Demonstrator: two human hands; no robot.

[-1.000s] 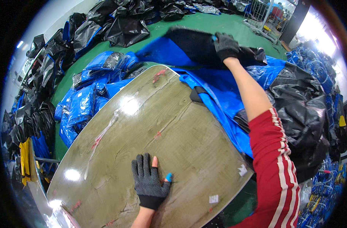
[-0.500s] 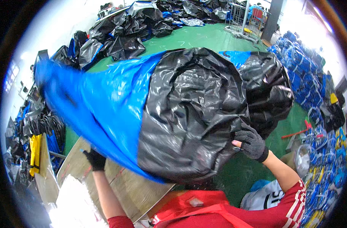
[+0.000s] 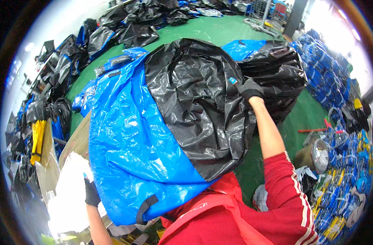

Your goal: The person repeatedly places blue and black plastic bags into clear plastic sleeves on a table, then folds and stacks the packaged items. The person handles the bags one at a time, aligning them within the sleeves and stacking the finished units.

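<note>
Two dark gloves cover our hands, and one big bag, blue on its left and black on its right, fills the middle of the frame. Our right hand is at the right edge of the bag's black part, right of centre; we cannot tell whether its fingers close on the plastic or only press there. Our left hand, at lower left, is just beside the bag's blue edge, in front of a glaring white stack; we see it edge-on and cannot tell how wide it is or whether it grips anything. Low on the blue part we see a black strap. The bag hides most of a board, whose edge shows at left. Behind our right hand sits a second bag, mostly black. We wear a red apron, bottom centre. Dark bags crowd the upper left, blue bundles the upper right, and a bucket stands at right on the green floor.
</note>
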